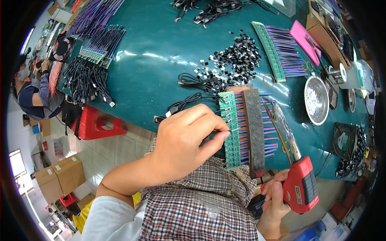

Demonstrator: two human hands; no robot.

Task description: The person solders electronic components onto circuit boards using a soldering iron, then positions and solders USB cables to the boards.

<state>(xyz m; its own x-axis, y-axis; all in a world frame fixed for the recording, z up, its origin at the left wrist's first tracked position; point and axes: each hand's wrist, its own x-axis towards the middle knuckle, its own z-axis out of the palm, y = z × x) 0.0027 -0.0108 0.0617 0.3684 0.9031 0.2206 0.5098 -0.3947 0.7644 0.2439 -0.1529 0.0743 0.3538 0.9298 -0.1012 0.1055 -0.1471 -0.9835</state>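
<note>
My left hand (189, 140) pinches the end of a thin black cable (219, 132) between thumb and fingertips. Its fine wire end lies over the green circuit board panel (231, 156) at the table's near edge. Purple, blue and red wires run out from the panel's right side, under a dark grey bar (253, 132) lying across them. At the right, my right hand (276, 197) is wrapped round the handle of a red and black soldering gun (299, 182). The gun's metal barrel points up and away, to the right of the bar, apart from the panel.
Small black and white connectors (237, 56) lie heaped beyond the panel. A second wired panel (269, 52), a pink sheet (304, 40), a metal bowl (307, 94) and a fan (343, 138) are rightward. Bundled cables (86, 76) lie left, near a seated person (34, 94) and red stool (94, 124).
</note>
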